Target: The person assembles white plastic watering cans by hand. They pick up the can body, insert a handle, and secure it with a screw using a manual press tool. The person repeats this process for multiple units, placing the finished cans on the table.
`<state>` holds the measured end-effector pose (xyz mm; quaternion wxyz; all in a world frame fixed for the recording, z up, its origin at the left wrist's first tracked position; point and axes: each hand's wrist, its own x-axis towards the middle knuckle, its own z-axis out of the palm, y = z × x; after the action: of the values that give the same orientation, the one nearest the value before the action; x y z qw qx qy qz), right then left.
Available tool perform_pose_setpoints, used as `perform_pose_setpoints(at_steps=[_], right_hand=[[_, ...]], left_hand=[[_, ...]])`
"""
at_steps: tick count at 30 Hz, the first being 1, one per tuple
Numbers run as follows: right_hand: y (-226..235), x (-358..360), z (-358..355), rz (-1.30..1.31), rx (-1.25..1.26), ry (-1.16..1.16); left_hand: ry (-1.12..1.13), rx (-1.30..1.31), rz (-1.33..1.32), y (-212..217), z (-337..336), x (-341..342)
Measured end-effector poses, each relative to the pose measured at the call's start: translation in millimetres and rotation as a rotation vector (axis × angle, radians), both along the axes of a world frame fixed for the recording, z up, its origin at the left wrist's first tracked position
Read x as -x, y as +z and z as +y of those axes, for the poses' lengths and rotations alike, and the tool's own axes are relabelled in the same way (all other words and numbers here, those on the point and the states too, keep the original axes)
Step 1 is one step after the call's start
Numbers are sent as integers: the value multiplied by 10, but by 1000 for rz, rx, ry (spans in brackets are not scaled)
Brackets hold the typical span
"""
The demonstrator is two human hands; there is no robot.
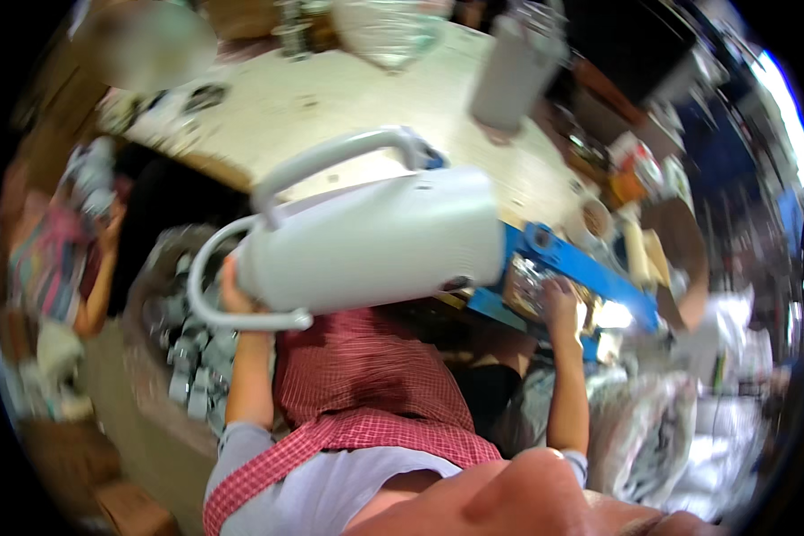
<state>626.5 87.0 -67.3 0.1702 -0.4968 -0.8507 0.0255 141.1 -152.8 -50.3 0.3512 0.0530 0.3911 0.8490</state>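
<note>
A pale grey-white jug (375, 237) lies tilted on its side in front of me, with a long side handle (330, 161) on top and a thin curved carrying handle (207, 277) at its left end. Around that left end is my left hand (235, 293), closed on the jug and partly hidden behind it. My right hand (561, 308) is to the right, at a blue metal frame (590, 268) with a tray of small shiny parts (529, 284). Its fingers are bent down at the shiny parts and blurred, so I cannot see what they hold.
A pale table (330, 98) spreads ahead, bearing another upright jug (518, 76). On the left stands a large bag (147, 286) of grey plastic parts. A co-worker's hand (109, 228) holds something grey farther left. Clear plastic bags (652, 420) lie at lower right.
</note>
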Motion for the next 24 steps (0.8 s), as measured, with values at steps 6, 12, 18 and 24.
perform_pose_setpoints(at_steps=[6, 12, 18, 24], right_hand=[[855, 156, -388, 444, -156, 247], [1443, 642, -8, 611, -494, 350], [1356, 758, 228, 525, -490, 409], [1315, 743, 234, 489, -514, 379]], left_hand=[[-3, 103, -26, 342, 76, -227], [53, 153, -42, 317, 335, -292], [-63, 86, -2, 321, 414, -308], [-108, 42, 2, 278, 480, -315]])
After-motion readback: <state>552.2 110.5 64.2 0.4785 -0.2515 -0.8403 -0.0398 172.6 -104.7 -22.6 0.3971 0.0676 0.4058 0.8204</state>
